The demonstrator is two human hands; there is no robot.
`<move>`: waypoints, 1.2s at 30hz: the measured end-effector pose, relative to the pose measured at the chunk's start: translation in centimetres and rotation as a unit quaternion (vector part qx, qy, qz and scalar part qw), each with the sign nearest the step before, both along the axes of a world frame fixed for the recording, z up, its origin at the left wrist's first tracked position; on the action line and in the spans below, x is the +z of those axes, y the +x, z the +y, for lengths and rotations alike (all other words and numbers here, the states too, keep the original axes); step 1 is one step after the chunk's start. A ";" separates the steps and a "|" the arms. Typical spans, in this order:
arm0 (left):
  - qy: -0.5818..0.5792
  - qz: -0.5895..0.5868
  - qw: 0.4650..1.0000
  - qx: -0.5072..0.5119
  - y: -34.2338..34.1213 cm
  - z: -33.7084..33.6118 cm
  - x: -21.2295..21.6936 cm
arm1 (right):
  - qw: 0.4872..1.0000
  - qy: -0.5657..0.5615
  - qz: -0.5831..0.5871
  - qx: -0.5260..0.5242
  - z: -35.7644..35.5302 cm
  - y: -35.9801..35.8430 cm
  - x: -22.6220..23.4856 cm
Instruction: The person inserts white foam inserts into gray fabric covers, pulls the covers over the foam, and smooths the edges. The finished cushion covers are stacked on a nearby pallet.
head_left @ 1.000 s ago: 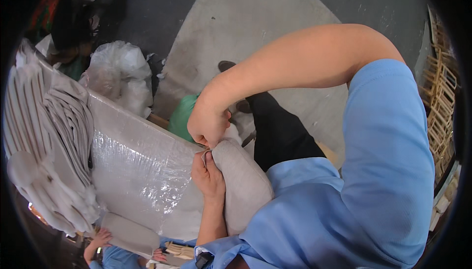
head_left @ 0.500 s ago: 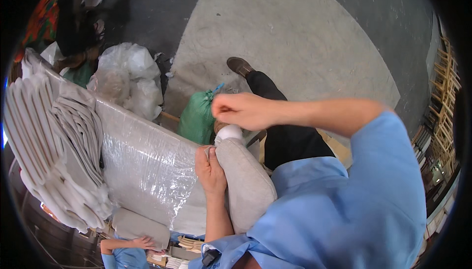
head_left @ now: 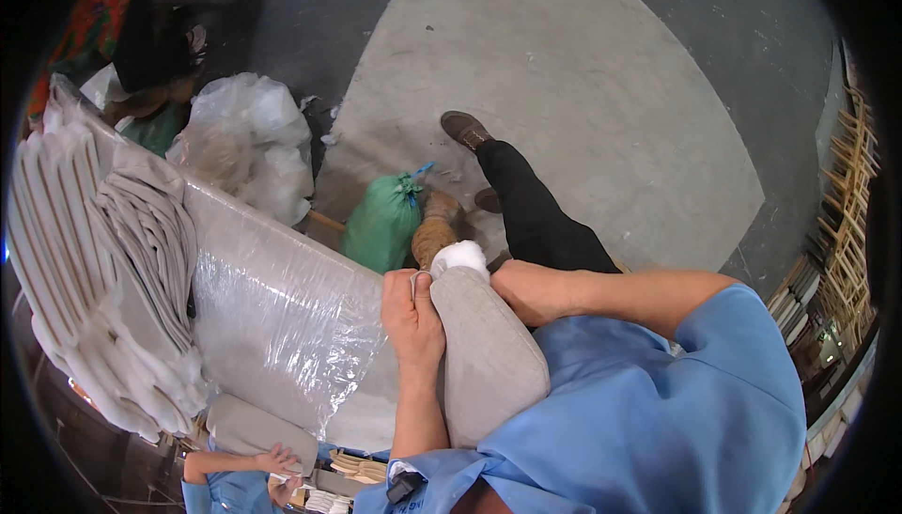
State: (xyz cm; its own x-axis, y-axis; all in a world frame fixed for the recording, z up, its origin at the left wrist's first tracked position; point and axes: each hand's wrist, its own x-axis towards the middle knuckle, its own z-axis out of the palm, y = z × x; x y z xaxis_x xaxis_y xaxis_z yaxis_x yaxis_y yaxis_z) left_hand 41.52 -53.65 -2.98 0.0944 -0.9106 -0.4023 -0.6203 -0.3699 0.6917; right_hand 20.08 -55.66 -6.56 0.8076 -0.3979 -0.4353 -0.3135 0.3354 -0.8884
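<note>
The right hand (head_left: 528,292) has its fingertips hidden, apparently behind the grey cushion (head_left: 490,356).

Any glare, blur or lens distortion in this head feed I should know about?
Head view: white glare streaks the clear plastic film; head view: the pale grey floor patch's edges bow, likely from the fisheye lens, and the rim goes black; head view: the bare left hand and bare right hand show no strong motion blur.

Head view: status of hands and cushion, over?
Left hand gripping gray cushion edge; right hand opposite, fingers hidden. White padding showing at far end. Green sack just beyond.
</note>
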 end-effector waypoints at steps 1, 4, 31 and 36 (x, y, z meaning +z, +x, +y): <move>-0.001 -0.002 1.000 -0.006 -0.1 -0.2 -0.1 | 0.999 0.003 0.029 0.024 0.6 0.2 -0.1; -0.004 -0.002 1.000 -0.018 -0.3 -0.6 -0.2 | 0.999 0.037 0.017 0.001 1.7 0.3 -0.3; -0.193 -0.029 0.980 -0.046 -0.5 0.9 0.8 | 0.984 -0.025 0.095 -0.149 -6.7 -3.2 1.7; -0.243 -0.026 0.968 -0.059 -0.2 1.2 1.3 | 0.996 -0.092 -0.012 0.001 -11.2 -0.8 2.8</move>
State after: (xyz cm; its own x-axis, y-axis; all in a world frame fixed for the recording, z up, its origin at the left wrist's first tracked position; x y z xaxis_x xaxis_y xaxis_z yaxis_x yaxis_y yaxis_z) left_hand 41.29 -52.46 -1.64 -0.0131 -0.9968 0.0786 -0.6774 0.0667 0.7326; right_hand 19.28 -66.87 -3.80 0.8177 -0.4683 -0.3349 -0.2913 0.1651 -0.9423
